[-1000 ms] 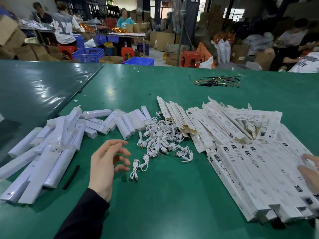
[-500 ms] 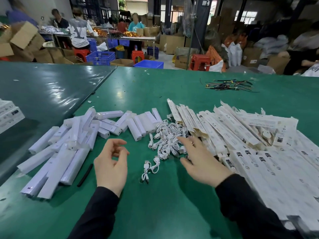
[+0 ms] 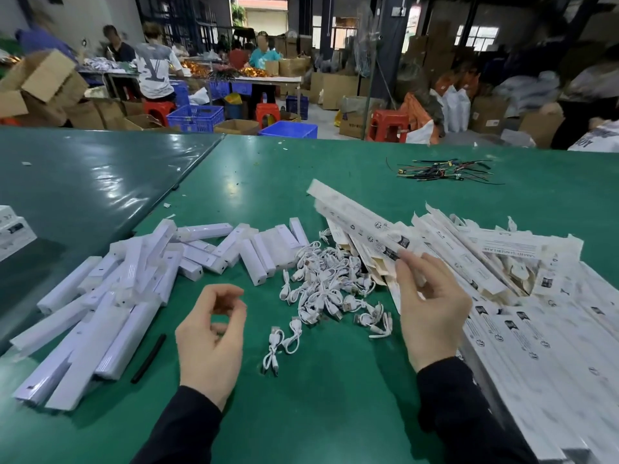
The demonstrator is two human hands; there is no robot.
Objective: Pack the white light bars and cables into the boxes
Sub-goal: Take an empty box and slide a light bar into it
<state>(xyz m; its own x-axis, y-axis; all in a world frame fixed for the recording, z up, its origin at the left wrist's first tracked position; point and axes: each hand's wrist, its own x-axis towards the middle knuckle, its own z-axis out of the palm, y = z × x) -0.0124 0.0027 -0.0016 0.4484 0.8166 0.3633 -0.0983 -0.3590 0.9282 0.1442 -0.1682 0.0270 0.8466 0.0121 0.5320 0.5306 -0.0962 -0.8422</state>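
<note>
A heap of white light bars point(image 3: 110, 296) lies on the left of the green table point(image 3: 318, 413). In the middle sits a tangle of short white cables point(image 3: 328, 283), with one loose cable point(image 3: 283, 343) nearer me. Long flat white boxes point(image 3: 522, 316) are piled on the right. My right hand point(image 3: 428, 309) pinches the near end of one long box point(image 3: 355, 219), which rises off the pile and points away to the left. My left hand point(image 3: 211, 333) hovers above the table between the bars and the cables, fingers curled loosely, holding nothing.
A bundle of dark wires point(image 3: 442, 169) lies far back on the table. A short black tube point(image 3: 149, 358) rests by the light bars. A white box point(image 3: 13, 229) sits at the left edge. Beyond the table are people, cardboard cartons, blue crates point(image 3: 196, 118) and red stools.
My right hand came in from the right edge, crossed over the cables and took hold of a box, lifting its end. My left hand curled its fingers and stayed in place.
</note>
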